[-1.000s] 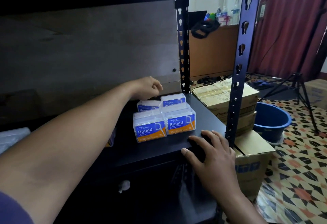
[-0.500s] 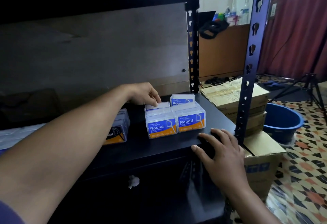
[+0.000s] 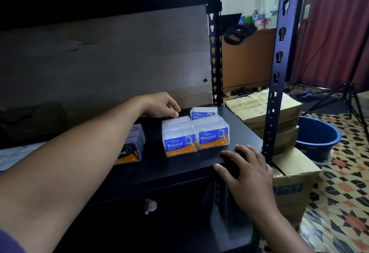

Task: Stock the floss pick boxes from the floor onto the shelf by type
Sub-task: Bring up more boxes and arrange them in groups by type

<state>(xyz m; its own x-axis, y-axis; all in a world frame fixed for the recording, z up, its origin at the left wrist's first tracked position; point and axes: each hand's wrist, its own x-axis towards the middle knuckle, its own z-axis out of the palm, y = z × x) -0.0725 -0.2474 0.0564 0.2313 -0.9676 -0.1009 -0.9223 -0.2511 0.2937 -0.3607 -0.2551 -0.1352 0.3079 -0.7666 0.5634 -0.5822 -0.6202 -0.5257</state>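
Several clear floss pick boxes with blue-and-orange "Round" labels stand in a tight block on the black shelf [image 3: 179, 169]: front-left box [image 3: 179, 143], front-right box [image 3: 213, 136], rear-right box [image 3: 203, 113] and rear-left box [image 3: 176, 120]. My left hand [image 3: 162, 106] reaches in from the left, its fingertips touching the back top edge of the rear-left box. My right hand [image 3: 246, 167] lies flat on the shelf's front edge, just right of the block and holding nothing. A dark-labelled floss box [image 3: 132, 146] stands apart on the left, partly hidden by my left forearm.
The rack's front post [image 3: 274, 101] rises just right of my right hand, and the rear post [image 3: 215, 63] stands behind the boxes. Stacked cardboard cartons [image 3: 279, 111], a blue tub [image 3: 317, 135] and a tripod [image 3: 347, 97] sit on the patterned floor to the right.
My left hand came down onto the rear-left box and slid it forward against the front-left box, hiding its label. My right hand stayed on the shelf edge.
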